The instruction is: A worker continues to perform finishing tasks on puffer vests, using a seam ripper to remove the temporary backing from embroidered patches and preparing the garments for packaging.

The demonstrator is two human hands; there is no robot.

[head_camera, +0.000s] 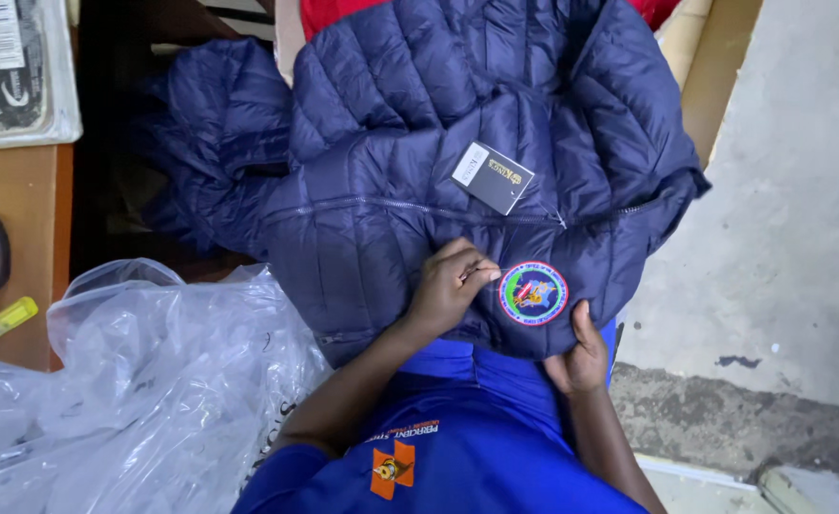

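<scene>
A navy quilted puffer jacket (391, 190) lies spread in front of me, its zipper running across the middle. A dark hang tag (493, 177) rests on it. A round embroidered patch (533, 293) with a blue, green and red rim sits near the jacket's lower edge. My left hand (446, 288) pinches the fabric just left of the patch. My right hand (581, 357) grips the jacket's edge below the patch, thumb on top and fingers hidden underneath. My blue shirt (467, 438) fills the bottom of the view.
Crumpled clear plastic bags (143, 381) lie at the lower left. A wooden table (19, 219) at the left carries a yellow marker-like item (5, 320) and a flat wrapped package (10, 67). Grey concrete floor (790, 209) is at the right. Red fabric (334, 11) shows at the top.
</scene>
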